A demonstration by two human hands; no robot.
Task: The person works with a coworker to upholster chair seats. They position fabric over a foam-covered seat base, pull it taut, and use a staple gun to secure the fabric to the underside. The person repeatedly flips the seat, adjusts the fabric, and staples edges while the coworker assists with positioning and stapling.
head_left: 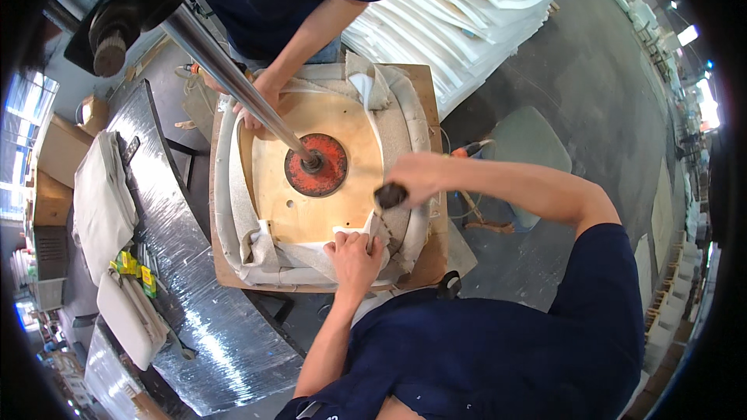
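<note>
A seat cushion (229, 210) lies underside up, its wooden base (311, 218) bare in the middle and grey fabric folded in around the edge. A red round plate (333, 179) on a metal rod presses on the base. My left hand (355, 263) is closed on the fabric edge and white lining (356, 229) at the near right corner. Above the right edge, my right hand (420, 174) grips a staple gun with a black round head (391, 195); its lower part is hidden. A co-worker's hand (261, 99) rests on the cushion's far left corner.
The cushion sits on a wooden board (437, 253). A metal rod (233, 82) slants down from the upper left. A film-wrapped table (194, 295) stands left, with folded covers (105, 202) beside it. White padding sheets (467, 23) are stacked behind; a stool (529, 144) stands right.
</note>
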